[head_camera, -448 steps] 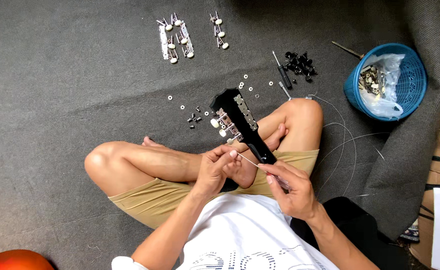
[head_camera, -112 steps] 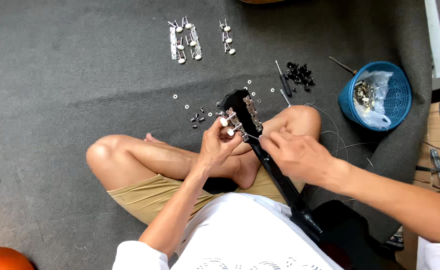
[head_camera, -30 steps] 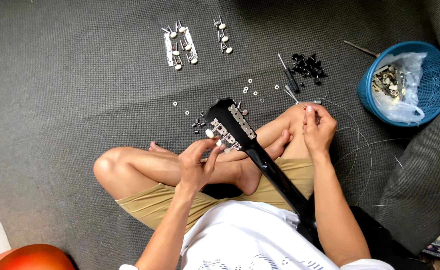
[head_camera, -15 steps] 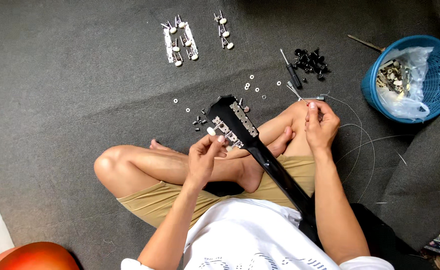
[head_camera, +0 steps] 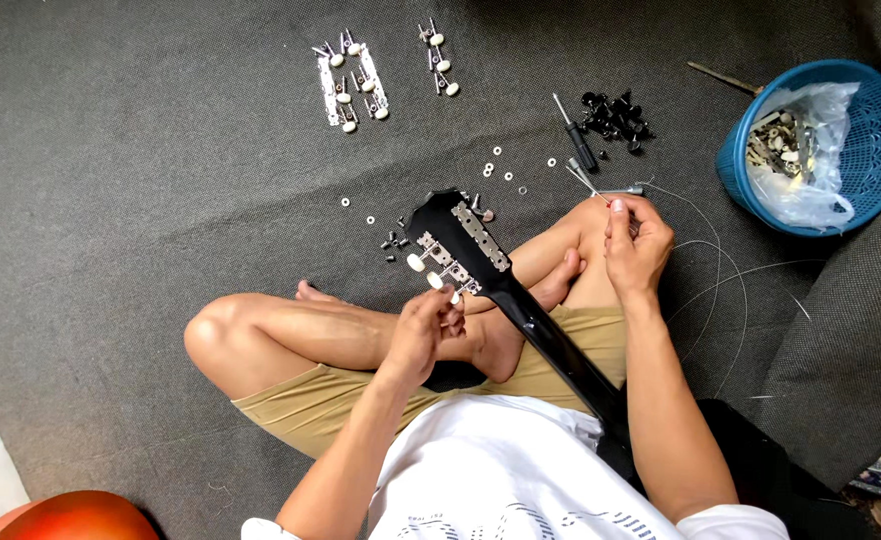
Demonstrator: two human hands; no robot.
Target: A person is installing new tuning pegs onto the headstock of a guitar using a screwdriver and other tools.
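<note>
**Right hand now out at the loose parts, left hand staying on the tuners**

The person is sitting cross-legged on a grey carpet (head_camera: 141, 180), with the black guitar headstock (head_camera: 456, 235) lying across the lap and pointing away from the body. The left hand (head_camera: 426, 330) is resting at the near end of the tuning machine strip (head_camera: 441, 265), its fingers curled about the lowest white button; how firmly they are gripping cannot be told. The right hand (head_camera: 636, 240), which 3.7 s ago was working at the headstock, is now reaching out past the right knee, its fingertips pinched together on the end of a thin guitar string (head_camera: 711, 245). Judged from this, work on the headstock is pausing while a string is being fetched.

Round about: 1 small screwdriver (head_camera: 576, 140) and a heap of black pegs (head_camera: 616, 112) are lying just beyond the right hand; white washers (head_camera: 506, 165) are scattered near the headstock; spare tuner strips (head_camera: 351, 80) are lying well apart at the top; a blue basket (head_camera: 861, 100) is holding a plastic bag of parts. The coiled strings are looping around the right knee and could be snagging.
</note>
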